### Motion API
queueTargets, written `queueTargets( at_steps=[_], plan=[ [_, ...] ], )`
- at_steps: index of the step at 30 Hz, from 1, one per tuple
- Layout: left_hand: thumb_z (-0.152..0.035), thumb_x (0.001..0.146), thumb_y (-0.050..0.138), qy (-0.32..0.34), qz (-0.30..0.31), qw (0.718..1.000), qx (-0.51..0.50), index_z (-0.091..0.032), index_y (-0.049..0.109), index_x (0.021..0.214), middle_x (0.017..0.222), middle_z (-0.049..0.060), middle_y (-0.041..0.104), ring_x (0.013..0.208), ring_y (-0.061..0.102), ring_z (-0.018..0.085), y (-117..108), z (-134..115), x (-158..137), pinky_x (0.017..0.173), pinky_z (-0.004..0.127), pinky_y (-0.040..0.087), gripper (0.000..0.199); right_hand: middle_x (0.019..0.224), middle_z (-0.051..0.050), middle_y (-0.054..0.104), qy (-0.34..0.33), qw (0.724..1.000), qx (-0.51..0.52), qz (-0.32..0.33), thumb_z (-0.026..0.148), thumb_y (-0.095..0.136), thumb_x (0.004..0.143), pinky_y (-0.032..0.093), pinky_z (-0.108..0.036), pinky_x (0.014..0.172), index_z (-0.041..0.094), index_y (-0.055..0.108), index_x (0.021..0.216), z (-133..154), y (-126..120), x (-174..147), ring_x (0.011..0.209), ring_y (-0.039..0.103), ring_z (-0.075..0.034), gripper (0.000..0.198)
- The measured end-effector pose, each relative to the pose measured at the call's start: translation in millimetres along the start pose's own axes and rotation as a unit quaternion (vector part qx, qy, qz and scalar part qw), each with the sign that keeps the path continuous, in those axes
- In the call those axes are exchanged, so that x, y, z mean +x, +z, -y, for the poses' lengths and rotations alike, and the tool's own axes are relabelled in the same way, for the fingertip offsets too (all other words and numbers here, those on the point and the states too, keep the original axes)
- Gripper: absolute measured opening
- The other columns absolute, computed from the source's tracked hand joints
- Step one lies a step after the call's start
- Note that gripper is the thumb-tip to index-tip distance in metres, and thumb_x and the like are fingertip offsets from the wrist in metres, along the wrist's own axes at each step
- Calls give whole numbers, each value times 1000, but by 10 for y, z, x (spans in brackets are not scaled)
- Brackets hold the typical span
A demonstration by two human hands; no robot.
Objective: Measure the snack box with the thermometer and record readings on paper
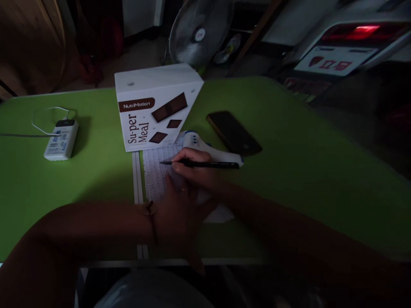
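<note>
My right hand (195, 169) grips a black pen (218, 164), its tip close to a sheet of paper (156, 171) covered in rows of small dark writing. Spread flat over the paper's lower part, my left hand (178, 209) has its fingers apart and holds nothing. A cord bracelet circles that wrist. Just behind the right hand lies a white handheld device with blue parts (192, 139), partly covered by the hand. At the paper's far edge stands a white "Su-per Meal" box (157, 115), which hides some of the device and the paper's top.
A dark phone (234, 132) lies right of the box on the green table (305, 171). On the left sits a white power bank (62, 140) with a cable plugged in. Beyond the table stand a fan (199, 34) and a white vehicle with a red tail light (366, 32).
</note>
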State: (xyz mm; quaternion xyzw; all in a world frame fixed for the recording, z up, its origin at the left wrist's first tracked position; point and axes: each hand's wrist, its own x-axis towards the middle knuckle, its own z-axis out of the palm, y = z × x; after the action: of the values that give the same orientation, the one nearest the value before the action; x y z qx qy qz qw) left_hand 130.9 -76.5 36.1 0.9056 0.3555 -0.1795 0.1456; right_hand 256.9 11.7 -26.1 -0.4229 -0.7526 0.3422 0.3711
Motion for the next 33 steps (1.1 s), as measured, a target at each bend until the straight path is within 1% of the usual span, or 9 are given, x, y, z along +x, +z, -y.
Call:
queueTargets(
  at_steps=[4, 7, 10, 13, 17, 23, 25, 28, 33],
  plan=[
    [-74, 62, 86, 5, -28, 1000, 10, -22, 15, 170, 173, 30, 13, 156, 2, 64, 105, 16, 40, 116, 84, 11, 140, 73, 1, 67, 0, 1000, 12, 2, 24, 62, 79, 52, -33, 68, 26, 62, 76, 31, -22, -3, 72, 63, -18, 3],
    [-74, 60, 87, 10, -32, 999, 9, -21, 16, 170, 172, 32, 13, 156, 3, 64, 128, 25, 47, 115, 85, 12, 141, 72, 1, 66, 5, 1000, 7, 17, 22, 62, 79, 51, -32, 66, 26, 62, 75, 54, -48, 6, 70, 62, -18, 5],
    [-72, 62, 88, 9, -23, 1000, 16, -20, 12, 171, 173, 32, 8, 156, 3, 63, 59, 13, 21, 118, 82, 14, 142, 71, 1, 66, 12, 1000, 12, 16, 24, 62, 77, 49, -31, 62, 26, 62, 74, 71, -57, 8, 68, 60, -17, 4],
    [-70, 63, 90, 0, 20, 1000, 9, -21, 11, 171, 173, 32, 3, 158, 2, 60, -51, -6, -18, 123, 76, 15, 142, 71, 0, 66, 19, 1000, 9, 2, 26, 62, 77, 48, -31, 60, 26, 61, 74, 76, -45, -8, 66, 59, -17, 3],
    [-68, 62, 92, 2, 25, 1000, -16, -20, 7, 171, 173, 31, -1, 159, -2, 57, -135, -13, -47, 123, 77, 11, 146, 72, 0, 65, 23, 999, -25, -8, 31, 63, 80, 47, -31, 58, 26, 61, 77, 47, -32, -33, 65, 58, -17, 6],
    [-68, 61, 92, 9, 25, 999, -21, -19, 11, 171, 174, 29, 8, 159, 0, 58, -133, 11, -49, 123, 77, 14, 145, 70, 0, 65, 19, 999, -32, -8, 34, 65, 78, 48, -34, 59, 27, 62, 76, -18, -26, -25, 63, 58, -18, 7],
    [-70, 58, 92, 14, 17, 999, -24, -19, 11, 171, 174, 30, 9, 159, 1, 59, -105, 18, -40, 122, 79, 13, 148, 70, 0, 66, 25, 999, -29, -8, 31, 65, 77, 49, -35, 60, 28, 62, 75, -13, -20, -22, 64, 59, -19, 5],
    [-70, 52, 95, 16, -11, 999, -43, -19, 19, 170, 174, 29, 13, 158, 2, 60, -58, 20, -24, 122, 79, 12, 150, 68, 0, 65, 29, 999, -29, -18, 28, 65, 76, 49, -36, 60, 28, 61, 74, 14, -7, -20, 63, 59, -20, 4],
    [-73, 62, 89, 10, -7, 1000, -22, -19, 14, 171, 174, 29, 6, 159, -1, 58, -23, 20, -21, 123, 78, 11, 143, 66, 1, 63, 39, 999, -1, -14, 28, 64, 77, 48, -34, 57, 29, 59, 74, 63, -14, -27, 62, 58, -19, 5]
  ],
)
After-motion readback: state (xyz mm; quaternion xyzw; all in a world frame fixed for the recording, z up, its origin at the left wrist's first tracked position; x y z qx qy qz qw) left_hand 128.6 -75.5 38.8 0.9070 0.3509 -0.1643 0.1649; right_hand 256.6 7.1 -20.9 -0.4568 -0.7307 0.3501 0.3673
